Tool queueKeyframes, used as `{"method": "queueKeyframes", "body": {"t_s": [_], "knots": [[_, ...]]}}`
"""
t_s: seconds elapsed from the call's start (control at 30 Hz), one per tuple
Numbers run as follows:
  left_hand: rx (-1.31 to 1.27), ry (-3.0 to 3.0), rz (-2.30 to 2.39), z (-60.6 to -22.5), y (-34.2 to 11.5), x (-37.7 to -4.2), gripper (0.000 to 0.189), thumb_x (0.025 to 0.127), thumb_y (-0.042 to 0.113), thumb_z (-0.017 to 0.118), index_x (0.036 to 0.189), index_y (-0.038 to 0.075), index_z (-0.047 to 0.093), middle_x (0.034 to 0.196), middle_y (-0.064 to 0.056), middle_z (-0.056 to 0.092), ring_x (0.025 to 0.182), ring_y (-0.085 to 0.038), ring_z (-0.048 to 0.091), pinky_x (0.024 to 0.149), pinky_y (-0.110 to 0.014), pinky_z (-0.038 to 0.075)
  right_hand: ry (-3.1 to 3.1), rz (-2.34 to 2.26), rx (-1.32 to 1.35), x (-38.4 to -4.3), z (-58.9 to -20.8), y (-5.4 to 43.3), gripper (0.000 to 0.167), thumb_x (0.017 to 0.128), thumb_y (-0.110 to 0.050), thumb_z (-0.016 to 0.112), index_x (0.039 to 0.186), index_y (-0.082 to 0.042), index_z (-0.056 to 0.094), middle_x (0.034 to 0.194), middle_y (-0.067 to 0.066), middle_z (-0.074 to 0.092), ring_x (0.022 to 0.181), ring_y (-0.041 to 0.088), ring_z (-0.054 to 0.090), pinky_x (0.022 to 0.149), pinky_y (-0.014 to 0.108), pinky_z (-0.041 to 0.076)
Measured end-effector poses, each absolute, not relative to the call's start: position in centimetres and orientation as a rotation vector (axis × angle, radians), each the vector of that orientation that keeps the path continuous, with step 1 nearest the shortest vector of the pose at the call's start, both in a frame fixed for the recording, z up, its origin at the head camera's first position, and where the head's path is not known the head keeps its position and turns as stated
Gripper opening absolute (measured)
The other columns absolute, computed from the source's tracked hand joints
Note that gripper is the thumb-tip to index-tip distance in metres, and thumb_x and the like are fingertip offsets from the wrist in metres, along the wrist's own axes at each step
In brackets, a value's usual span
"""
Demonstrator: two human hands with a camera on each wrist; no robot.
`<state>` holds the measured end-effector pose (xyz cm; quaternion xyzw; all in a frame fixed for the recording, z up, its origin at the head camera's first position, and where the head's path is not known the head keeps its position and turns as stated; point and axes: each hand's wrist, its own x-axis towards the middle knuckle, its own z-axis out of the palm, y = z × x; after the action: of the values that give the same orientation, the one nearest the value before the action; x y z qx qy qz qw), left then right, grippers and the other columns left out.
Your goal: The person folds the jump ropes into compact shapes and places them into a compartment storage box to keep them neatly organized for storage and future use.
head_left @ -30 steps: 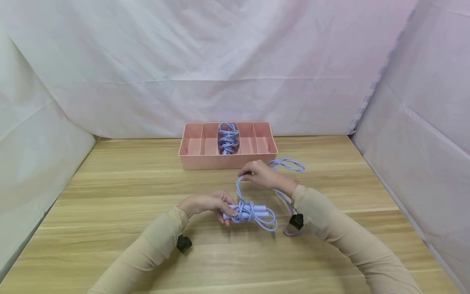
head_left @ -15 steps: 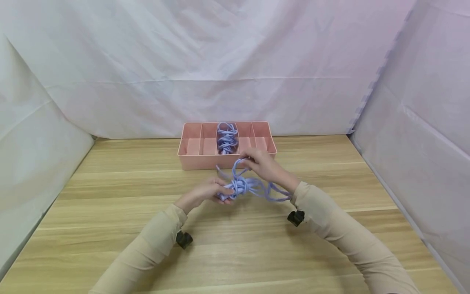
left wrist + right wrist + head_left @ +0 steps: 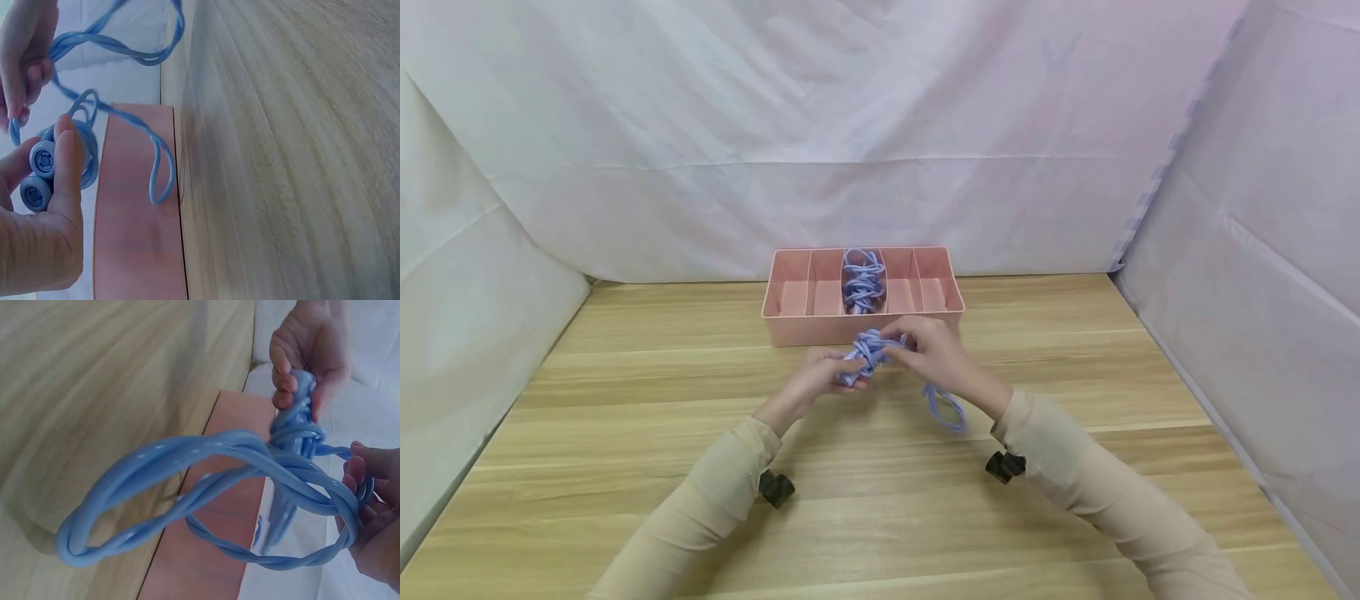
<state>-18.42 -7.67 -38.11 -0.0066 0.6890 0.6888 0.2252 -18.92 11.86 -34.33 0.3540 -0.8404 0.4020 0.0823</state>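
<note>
A light blue jump rope point(image 3: 868, 350) is up in front of the pink box, its cord wound round its two handles point(image 3: 42, 159). My left hand point(image 3: 816, 379) grips the handles at one end, thumb on top, and their round ends show in the left wrist view. With bent fingers my right hand point(image 3: 932, 354) pinches the cord at the other side of the bundle. A twisted loop of loose cord point(image 3: 150, 462) trails from the right hand and hangs below it. Part of the bundle is hidden behind the right fingers.
Behind the hands stands a pink divided box point(image 3: 820, 331). Its middle compartment holds another blue jump rope point(image 3: 863, 287), wound up. A wooden table point(image 3: 880, 517) lies underneath, with white cloth point(image 3: 775, 125) hanging behind it and at both sides.
The bundle has moved away from me and slightly left, closer to the box. My right hand has carried the cord round it, and the loose tail has shifted and looks shorter.
</note>
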Motion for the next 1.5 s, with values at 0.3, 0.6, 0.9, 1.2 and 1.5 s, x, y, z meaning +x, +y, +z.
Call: {"method": "queueKeyframes", "body": {"t_s": [0.3, 0.6, 0.9, 1.2, 1.5], "knots": [[0.014, 1.806, 2.099, -38.0, -8.4, -18.4, 0.029, 0.088, 0.005, 0.054, 0.107, -0.016, 0.053, 0.071, -0.002, 0.066, 0.064, -0.01, 0.064, 0.063, -0.021, 0.053, -2.433, 1.339, 1.077, -17.6, -35.5, 11.9, 0.021, 0.081, -0.004, 0.066, 0.101, 0.001, 0.066, 0.08, 0.007, 0.065, 0.056, 0.014, 0.058, 0.05, 0.02, 0.048], [0.058, 1.668, 2.267, -37.3, -8.7, -18.4, 0.018, 0.09, 0.002, 0.048, 0.082, 0.007, 0.064, 0.068, 0.0, 0.067, 0.064, -0.009, 0.065, 0.063, -0.02, 0.053, -2.496, 1.487, 1.028, -16.9, -36.4, 12.1, 0.03, 0.082, 0.001, 0.063, 0.111, 0.004, 0.057, 0.084, 0.014, 0.065, 0.066, 0.019, 0.063, 0.056, 0.02, 0.052], [0.12, 1.539, 2.378, -36.9, -9.0, -18.3, 0.026, 0.091, -0.001, 0.044, 0.081, 0.01, 0.065, 0.071, -0.003, 0.068, 0.066, -0.011, 0.066, 0.064, -0.02, 0.053, -2.682, 1.468, 1.001, -17.2, -38.0, 11.9, 0.006, 0.084, -0.003, 0.06, 0.089, 0.001, 0.062, 0.085, 0.013, 0.067, 0.081, 0.019, 0.064, 0.067, 0.019, 0.052], [0.153, 1.443, 2.486, -35.8, -9.4, -17.4, 0.033, 0.094, 0.0, 0.038, 0.081, 0.011, 0.066, 0.071, -0.001, 0.068, 0.064, -0.008, 0.065, 0.063, -0.018, 0.052, -2.694, 1.536, 0.982, -17.4, -39.9, 11.9, 0.011, 0.086, 0.002, 0.055, 0.091, 0.005, 0.065, 0.091, 0.016, 0.067, 0.088, 0.025, 0.065, 0.075, 0.021, 0.052], [0.166, 1.446, 2.507, -35.4, -9.8, -16.6, 0.035, 0.094, 0.0, 0.035, 0.083, 0.013, 0.065, 0.072, 0.0, 0.068, 0.066, -0.008, 0.064, 0.065, -0.018, 0.051, -2.668, 1.606, 0.962, -17.8, -40.7, 12.3, 0.015, 0.086, -0.008, 0.061, 0.089, 0.005, 0.067, 0.087, 0.012, 0.067, 0.087, 0.022, 0.063, 0.081, 0.032, 0.051]]}}
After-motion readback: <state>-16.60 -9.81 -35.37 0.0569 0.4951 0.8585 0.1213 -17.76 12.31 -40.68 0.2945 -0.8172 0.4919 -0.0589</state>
